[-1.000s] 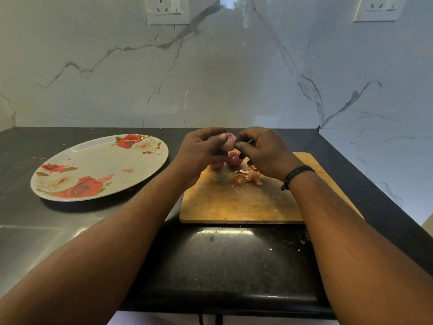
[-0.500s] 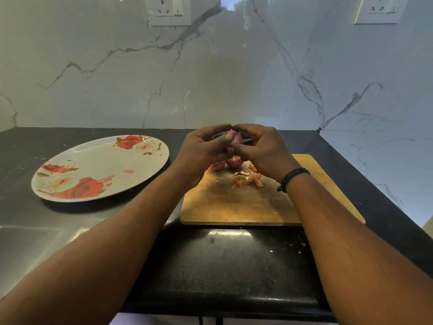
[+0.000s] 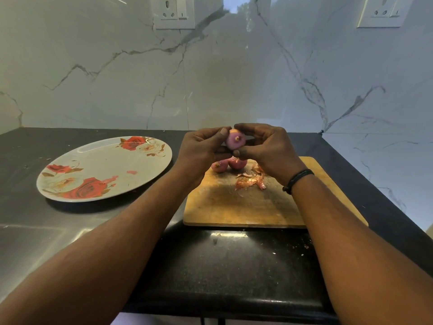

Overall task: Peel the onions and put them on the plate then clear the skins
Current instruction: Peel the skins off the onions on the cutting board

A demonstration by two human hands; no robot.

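Note:
A small purple onion [image 3: 235,139] is held up above the wooden cutting board [image 3: 234,202], its root end facing me. My left hand [image 3: 201,152] grips it from the left with thumb and fingers. My right hand [image 3: 267,148] grips it from the right, fingers curled over its top and thumb under it. Two more red onions [image 3: 228,164] lie on the board's far edge, partly hidden below my hands. Loose onion skins [image 3: 249,181] lie on the board. The rose-patterned plate [image 3: 103,170] sits to the left with nothing on it.
The black counter [image 3: 234,261] runs to a marble wall with two sockets. Small skin crumbs [image 3: 304,246] dot the counter near the board's right front corner. A steel surface [image 3: 30,245] lies at the lower left.
Both hands have lifted the onion a little and turned it, so its root end now faces me. The right fingers have shifted over its top.

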